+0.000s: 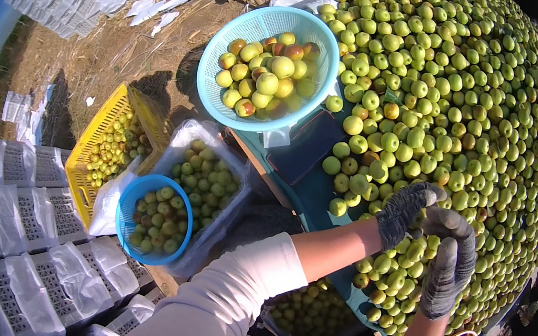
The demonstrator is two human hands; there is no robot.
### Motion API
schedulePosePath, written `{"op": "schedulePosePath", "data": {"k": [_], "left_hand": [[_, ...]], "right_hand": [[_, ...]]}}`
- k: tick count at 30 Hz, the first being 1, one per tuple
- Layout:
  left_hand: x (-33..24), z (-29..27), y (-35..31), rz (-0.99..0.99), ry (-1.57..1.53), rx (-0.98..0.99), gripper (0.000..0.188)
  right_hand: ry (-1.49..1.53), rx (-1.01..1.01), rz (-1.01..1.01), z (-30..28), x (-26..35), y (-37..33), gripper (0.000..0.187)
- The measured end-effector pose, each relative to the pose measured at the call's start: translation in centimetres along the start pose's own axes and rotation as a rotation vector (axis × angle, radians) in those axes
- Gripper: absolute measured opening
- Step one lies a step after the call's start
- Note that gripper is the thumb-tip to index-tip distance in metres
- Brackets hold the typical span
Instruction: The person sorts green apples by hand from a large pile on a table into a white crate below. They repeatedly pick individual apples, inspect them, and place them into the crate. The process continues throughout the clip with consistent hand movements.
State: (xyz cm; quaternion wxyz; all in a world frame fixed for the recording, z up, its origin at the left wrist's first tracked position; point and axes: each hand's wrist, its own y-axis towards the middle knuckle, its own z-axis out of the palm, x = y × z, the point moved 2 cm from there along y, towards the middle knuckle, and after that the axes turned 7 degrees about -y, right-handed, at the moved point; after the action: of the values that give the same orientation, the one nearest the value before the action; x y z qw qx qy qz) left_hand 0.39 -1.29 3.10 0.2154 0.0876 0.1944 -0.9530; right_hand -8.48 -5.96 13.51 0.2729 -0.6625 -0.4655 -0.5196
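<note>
A large heap of small round green fruits (457, 119), some blushed reddish brown, covers the table. Over its near left part, my two hands are close together in dark grey gloves. My left hand (408, 212) reaches in from the left with its fingers curled together; what they hold, if anything, is hidden. My right hand (450, 265) comes up from below, fingers bent toward the left hand and thumb raised. Nothing can be made out in its curled grip. More green fruits lie right beneath both hands.
A light blue basket (330, 73) of larger-looking fruits stands at the table's left edge, beside a dark flat panel (307, 147). Lower left are a yellow crate (78, 164), a lined crate (238, 188) and a small blue basket (128, 192), all with fruit. Grey lined crates (13, 276) fill the lower left.
</note>
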Motion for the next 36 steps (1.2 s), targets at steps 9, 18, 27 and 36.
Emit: {"op": "schedulePosePath", "data": {"k": [9,18,27,36], "left_hand": [[-7.8,2.0,-1.0,0.215,-0.531,0.314,0.046],[-11.2,1.6,-1.8,0.423,-0.379,0.32,0.063],[-19.7,-3.4,-4.0,0.884,-0.597,-0.112,0.056],[-13.4,-2.2,-0.9,0.438,-0.436,0.081,0.03]], "right_hand": [[0.242,-0.595,0.332,-9.0,-8.3,-11.7,0.031],[0.079,-0.565,0.375,-7.6,-8.3,-12.6,0.029],[0.063,-0.454,0.404,-5.1,-7.6,-9.5,0.023],[-1.102,-0.339,0.005,-5.4,-8.7,0.3,0.037]]}}
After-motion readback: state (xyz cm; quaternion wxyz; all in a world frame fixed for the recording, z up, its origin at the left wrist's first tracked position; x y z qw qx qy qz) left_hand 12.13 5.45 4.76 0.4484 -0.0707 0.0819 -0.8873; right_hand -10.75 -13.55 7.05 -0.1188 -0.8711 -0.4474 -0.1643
